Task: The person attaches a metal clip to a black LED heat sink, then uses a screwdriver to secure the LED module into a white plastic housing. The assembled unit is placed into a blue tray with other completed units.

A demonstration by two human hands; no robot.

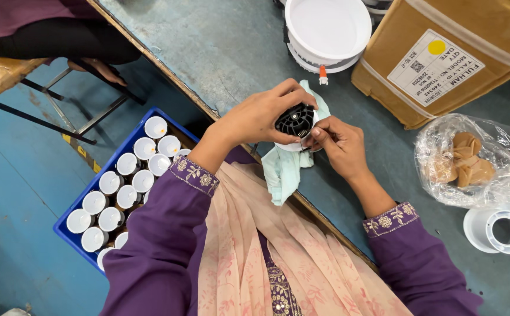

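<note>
Your left hand [261,117] and right hand [337,143] clamp one black-finned lamp [295,122] over a cloth [284,169]; the crate [85,193] below holds many finished-looking ones.

Black finned part [295,120], pale green cloth [284,169], blue crate [67,225] of white cups [144,148]

1. We see a black ribbed plastic part [295,120], matt, on a smooth white plastic housing [293,146].
2. We see a soft pale-green cloth [284,169] under it.
3. We note the table [220,47]: worn, scuffed grey-blue surface.
4. We see a matt cardboard box [489,35] with a paper label.
5. We see a glossy, crinkled clear plastic bag [471,158].
</note>
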